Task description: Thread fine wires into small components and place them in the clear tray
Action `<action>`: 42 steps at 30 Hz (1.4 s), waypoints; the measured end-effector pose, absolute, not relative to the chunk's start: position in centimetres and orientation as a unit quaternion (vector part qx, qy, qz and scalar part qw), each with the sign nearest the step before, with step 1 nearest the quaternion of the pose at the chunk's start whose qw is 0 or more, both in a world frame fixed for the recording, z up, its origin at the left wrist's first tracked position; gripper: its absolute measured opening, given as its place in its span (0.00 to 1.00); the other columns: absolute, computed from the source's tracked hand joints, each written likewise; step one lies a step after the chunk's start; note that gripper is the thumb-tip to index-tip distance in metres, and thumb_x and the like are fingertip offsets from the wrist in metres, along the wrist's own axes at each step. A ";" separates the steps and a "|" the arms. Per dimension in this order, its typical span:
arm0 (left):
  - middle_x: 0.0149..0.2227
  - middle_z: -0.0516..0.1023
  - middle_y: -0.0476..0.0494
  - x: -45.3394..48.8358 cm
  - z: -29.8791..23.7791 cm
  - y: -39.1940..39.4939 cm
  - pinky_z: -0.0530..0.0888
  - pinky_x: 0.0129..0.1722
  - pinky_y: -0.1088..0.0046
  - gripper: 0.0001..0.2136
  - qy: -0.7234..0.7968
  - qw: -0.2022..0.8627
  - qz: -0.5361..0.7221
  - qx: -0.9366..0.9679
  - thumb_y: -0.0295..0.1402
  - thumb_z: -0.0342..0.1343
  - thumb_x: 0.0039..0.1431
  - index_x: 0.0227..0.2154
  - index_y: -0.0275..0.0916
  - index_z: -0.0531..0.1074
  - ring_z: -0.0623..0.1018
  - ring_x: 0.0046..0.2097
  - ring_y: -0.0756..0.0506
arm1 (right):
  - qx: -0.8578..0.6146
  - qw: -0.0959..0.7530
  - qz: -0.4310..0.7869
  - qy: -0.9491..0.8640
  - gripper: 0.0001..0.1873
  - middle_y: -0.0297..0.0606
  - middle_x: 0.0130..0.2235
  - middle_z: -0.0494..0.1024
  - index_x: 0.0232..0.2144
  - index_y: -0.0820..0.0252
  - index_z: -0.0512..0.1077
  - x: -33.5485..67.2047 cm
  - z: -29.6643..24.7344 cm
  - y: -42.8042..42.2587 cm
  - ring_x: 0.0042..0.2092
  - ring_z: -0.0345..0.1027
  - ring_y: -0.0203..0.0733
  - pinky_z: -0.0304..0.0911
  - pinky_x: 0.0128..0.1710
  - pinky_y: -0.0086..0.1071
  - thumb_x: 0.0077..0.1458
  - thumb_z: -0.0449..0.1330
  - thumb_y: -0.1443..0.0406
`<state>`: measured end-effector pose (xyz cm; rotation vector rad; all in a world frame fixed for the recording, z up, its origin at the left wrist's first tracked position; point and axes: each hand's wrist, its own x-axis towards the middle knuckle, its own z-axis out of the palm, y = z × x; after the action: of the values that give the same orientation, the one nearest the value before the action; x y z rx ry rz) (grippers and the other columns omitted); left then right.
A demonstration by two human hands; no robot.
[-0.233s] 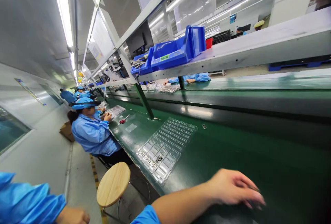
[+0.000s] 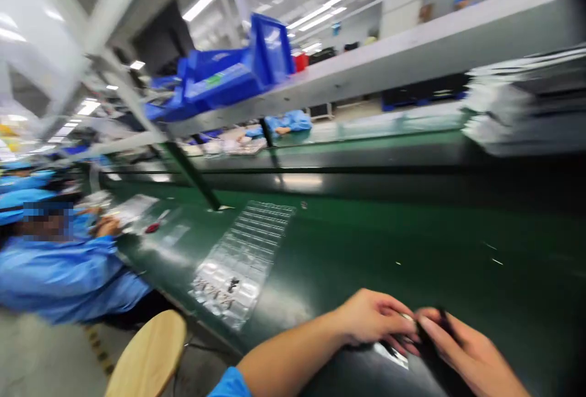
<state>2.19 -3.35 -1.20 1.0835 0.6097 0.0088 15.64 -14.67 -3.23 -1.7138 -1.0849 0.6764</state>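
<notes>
My left hand (image 2: 378,320) reaches in over the bench at the lower middle, its fingers pinched together around a small shiny piece too blurred to name. Close against it, almost touching fingertips, my right hand (image 2: 476,354) is closed on a slim black object (image 2: 445,324), smeared by motion. Under the left fingers, a bright silvery patch (image 2: 391,354) shows on the bench. To the left of my hands lies a clear plastic compartment tray (image 2: 256,244), with several small metal parts (image 2: 215,292) and a dark part (image 2: 233,284) at its near end.
A person in blue (image 2: 68,262) sits at the left by the green bench (image 2: 320,262). A wooden stool (image 2: 146,354) stands at its edge. Blue bins (image 2: 224,79) rest on the shelf (image 2: 366,55) above. A green post (image 2: 192,177) rises behind the tray.
The view has swung to the right, so tray and seated person shift left. My right hand has come in beside the left. The blue-sleeved arm at the lower left has left view.
</notes>
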 end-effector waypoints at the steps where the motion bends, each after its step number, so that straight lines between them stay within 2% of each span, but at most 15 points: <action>1: 0.28 0.76 0.45 1.8 -0.9 -3.3 0.72 0.31 0.70 0.32 0.291 0.810 0.003 0.510 0.50 0.70 0.29 0.36 0.34 0.74 0.76 0.27 0.49 | -0.687 0.479 0.321 -0.443 0.21 0.38 0.26 0.75 0.28 0.55 0.73 15.7 -2.9 -15.0 0.26 0.68 0.44 0.63 0.24 0.31 0.54 0.54 0.45; 5: 0.33 0.77 0.43 1.3 -0.4 -2.8 0.73 0.33 0.72 0.26 0.270 0.814 -0.040 0.513 0.48 0.68 0.40 0.38 0.33 0.74 0.78 0.30 0.49 | -0.634 0.509 0.418 -0.405 0.19 0.33 0.24 0.70 0.30 0.60 0.70 15.9 -2.6 -15.0 0.24 0.61 0.36 0.56 0.23 0.27 0.57 0.55 0.49; 8: 0.33 0.78 0.42 1.4 -0.5 -3.1 0.74 0.31 0.75 0.22 0.271 0.810 -0.058 0.517 0.45 0.67 0.43 0.36 0.32 0.74 0.79 0.32 0.49 | -0.634 0.517 0.425 -0.387 0.18 0.31 0.22 0.66 0.29 0.61 0.69 16.0 -2.6 -14.9 0.23 0.57 0.33 0.53 0.22 0.26 0.56 0.58 0.51; 13: 0.34 0.79 0.41 1.4 -0.4 -3.2 0.74 0.31 0.77 0.16 0.275 0.805 -0.062 0.521 0.39 0.65 0.47 0.35 0.32 0.74 0.79 0.33 0.49 | -0.632 0.502 0.419 -0.417 0.16 0.32 0.24 0.68 0.27 0.61 0.69 16.2 -2.3 -15.1 0.26 0.60 0.35 0.55 0.26 0.28 0.55 0.59 0.54; 24: 0.33 0.79 0.42 1.5 0.0 -3.0 0.74 0.31 0.77 0.10 0.292 0.791 -0.074 0.532 0.31 0.63 0.49 0.34 0.32 0.74 0.79 0.33 0.49 | -0.646 0.477 0.390 -0.450 0.13 0.31 0.23 0.69 0.26 0.61 0.70 16.3 -2.4 -15.4 0.26 0.59 0.34 0.56 0.27 0.27 0.57 0.58 0.58; 35: 0.31 0.79 0.42 1.4 0.2 -2.9 0.74 0.32 0.76 0.12 0.280 0.781 -0.091 0.551 0.34 0.62 0.50 0.35 0.32 0.75 0.79 0.35 0.48 | -0.649 0.472 0.376 -0.464 0.11 0.30 0.22 0.69 0.26 0.61 0.70 16.2 -2.1 -15.3 0.25 0.61 0.34 0.56 0.26 0.26 0.57 0.58 0.61; 42: 0.28 0.78 0.45 1.6 0.2 -3.2 0.72 0.29 0.77 0.10 0.293 0.757 -0.099 0.576 0.36 0.61 0.49 0.30 0.33 0.72 0.79 0.32 0.48 | -0.650 0.467 0.364 -0.477 0.11 0.29 0.22 0.69 0.26 0.62 0.70 15.9 -2.2 -15.3 0.25 0.60 0.33 0.54 0.25 0.26 0.56 0.59 0.61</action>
<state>1.61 -3.19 0.15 1.2557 0.6383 -0.2167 15.90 -15.27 -2.22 -1.5962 -1.1695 0.8923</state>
